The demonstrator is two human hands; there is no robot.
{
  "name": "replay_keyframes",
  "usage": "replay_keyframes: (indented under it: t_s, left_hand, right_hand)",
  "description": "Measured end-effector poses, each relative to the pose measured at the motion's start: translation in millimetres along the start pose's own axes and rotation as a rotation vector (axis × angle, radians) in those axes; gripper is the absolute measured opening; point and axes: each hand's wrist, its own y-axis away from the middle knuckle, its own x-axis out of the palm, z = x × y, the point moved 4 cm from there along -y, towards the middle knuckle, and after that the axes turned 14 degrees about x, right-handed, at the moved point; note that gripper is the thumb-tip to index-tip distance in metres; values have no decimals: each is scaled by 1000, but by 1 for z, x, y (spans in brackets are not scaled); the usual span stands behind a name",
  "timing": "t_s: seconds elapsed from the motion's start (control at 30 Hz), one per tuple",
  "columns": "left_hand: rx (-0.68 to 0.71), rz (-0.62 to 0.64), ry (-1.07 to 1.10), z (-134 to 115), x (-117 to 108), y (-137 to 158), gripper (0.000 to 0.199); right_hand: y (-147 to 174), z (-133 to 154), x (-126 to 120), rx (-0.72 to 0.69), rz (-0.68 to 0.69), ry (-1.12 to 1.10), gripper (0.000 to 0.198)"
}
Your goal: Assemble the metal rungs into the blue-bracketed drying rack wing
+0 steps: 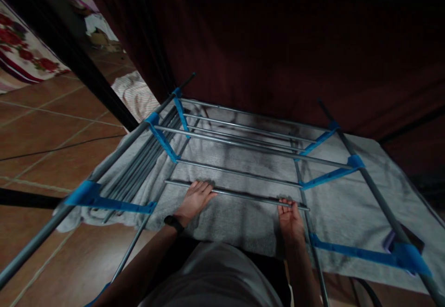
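Note:
Both hands are on one thin grey metal rod (243, 195) that lies crosswise in front of me, inside the frame of a tube rack. My left hand (197, 199), with a dark band on the wrist, is wrapped over the rod left of its middle. Near the rod's right end, my right hand (290, 219) has its fingers curled round it from below. The rack has thick grey side tubes (378, 198) joined by blue plastic brackets (163, 140). Further crossbars (239, 173) run between the two sides beyond the held rod.
Several loose grey tubes (142, 163) lie side by side at the left. A grey blanket (236, 223) spreads under the rack. Behind hangs a dark red curtain (278, 57). A dark flat object (405, 240) lies at the right. Tiled floor (62, 149) shows at left, crossed by a thin cable.

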Motion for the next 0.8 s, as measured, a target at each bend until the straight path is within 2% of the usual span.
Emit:
replay_keyframes:
  t_s: [0.23,0.4,0.63,0.8]
  left_hand:
    - [-35,-6,-21,2,2,4,31]
    - [-7,-44,-32,2,0,3,27]
    - [27,-97,-40,10,-1,0,28]
    - [34,-104,-47,13,2,1,27]
  right_hand:
    - [-5,-2,-5,-22,-15,46,22]
    - [-2,-2,-2,-55,-4,43,28]
    - [4,-3,9,-29,-38,-13,26]
    - [4,-3,10,-21,-13,-14,23]
